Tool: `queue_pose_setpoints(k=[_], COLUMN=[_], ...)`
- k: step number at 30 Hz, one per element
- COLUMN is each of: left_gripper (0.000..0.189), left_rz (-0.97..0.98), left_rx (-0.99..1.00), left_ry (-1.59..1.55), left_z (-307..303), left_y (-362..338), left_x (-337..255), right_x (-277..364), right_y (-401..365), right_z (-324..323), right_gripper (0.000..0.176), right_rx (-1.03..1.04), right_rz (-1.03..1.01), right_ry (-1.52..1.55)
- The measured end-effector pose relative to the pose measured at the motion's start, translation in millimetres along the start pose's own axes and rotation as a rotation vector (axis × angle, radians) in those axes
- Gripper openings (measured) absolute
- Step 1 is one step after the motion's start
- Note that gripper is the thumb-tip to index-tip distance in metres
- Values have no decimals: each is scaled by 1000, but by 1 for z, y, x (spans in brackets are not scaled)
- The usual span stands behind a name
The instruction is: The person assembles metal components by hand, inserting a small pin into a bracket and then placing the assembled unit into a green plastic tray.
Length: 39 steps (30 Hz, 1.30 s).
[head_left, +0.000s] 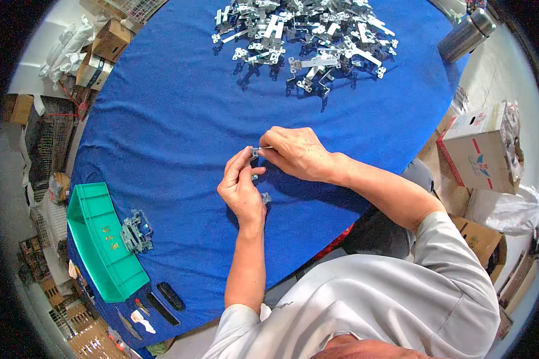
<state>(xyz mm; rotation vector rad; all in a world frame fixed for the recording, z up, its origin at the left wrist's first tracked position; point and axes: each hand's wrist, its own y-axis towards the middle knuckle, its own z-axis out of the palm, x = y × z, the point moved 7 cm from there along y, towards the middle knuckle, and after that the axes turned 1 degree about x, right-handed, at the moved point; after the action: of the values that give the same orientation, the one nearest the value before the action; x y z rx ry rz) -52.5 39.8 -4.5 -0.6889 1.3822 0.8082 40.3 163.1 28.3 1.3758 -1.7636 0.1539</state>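
1. A blue cloth (179,131) is covering the table, and a green tray (90,206) is lying along its left edge, with small brass-coloured pieces (110,237) scattered inside.
2. To the right of the tray, the left hand (242,188) is holding a metal bracket (254,153), its thumb and fingers closing narrowly around it (part of the piece is disappearing behind them).
3. Farther right of the tray, the right hand (299,154) is meeting the left at the bracket's upper end, its fingertips pinching a thin, pale sliver (too small to identify).
4. Just beside the tray's right side, a small group of brackets (138,232) is resting on the cloth.
5. Well beyond the tray, up and to the right, a large heap of metal brackets (308,39) is spreading out; a metal flask (467,35) is standing farther right still.
6. Just below the tray, two dark, elongated items (163,308) are lying side by side (their kind is staying unclear).
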Motion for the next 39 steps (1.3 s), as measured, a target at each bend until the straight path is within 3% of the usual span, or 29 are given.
queue_pose_setpoints(k=[14,25,28,34,39], left_gripper=[22,27,27,26,25], left_rz=[-76,29,19,-27,-22], left_rx=[-34,85,68,81,50], left_ry=[-62,76,59,62,37], left_z=[-2,6,4,5,3], left_y=[0,-2,0,-1,-1], left_x=[3,-2,0,2,3], right_x=[2,1,4,-1,1], right_y=[1,-1,1,0,0], right_z=[-5,0,-3,5,2], right_gripper=[13,13,14,18,18], right_rx=[-42,46,-47,69,24], right_rz=[-42,-38,-6,-15,-27], right_ry=[-1,-66,32,-88,-65])
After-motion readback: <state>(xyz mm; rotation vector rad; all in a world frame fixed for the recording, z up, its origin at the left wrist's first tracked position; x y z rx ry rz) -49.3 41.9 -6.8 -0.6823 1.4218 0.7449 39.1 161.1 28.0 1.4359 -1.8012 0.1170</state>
